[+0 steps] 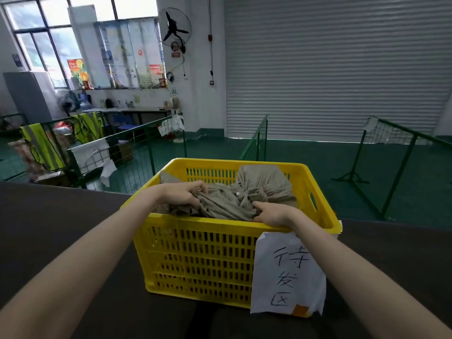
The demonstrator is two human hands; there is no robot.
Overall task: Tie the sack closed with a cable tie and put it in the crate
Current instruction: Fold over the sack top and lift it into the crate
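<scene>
A yellow slatted crate (195,253) stands on a dark table in front of me. Inside it lie grey-beige cloth sacks. The near sack (221,206) lies across the crate's middle, and both my hands are on it. My left hand (186,195) grips its cloth at the left. My right hand (270,212) holds the cloth at the right, its wrist over the crate's front rim. A second sack (264,184) sits at the back right, its neck gathered by a white cable tie (237,194).
A white paper sign (288,275) with handwritten characters hangs on the crate's front right. The dark table (61,228) spreads to both sides. Green wire fence panels (137,148) and a green floor lie beyond, with a shut roller door behind.
</scene>
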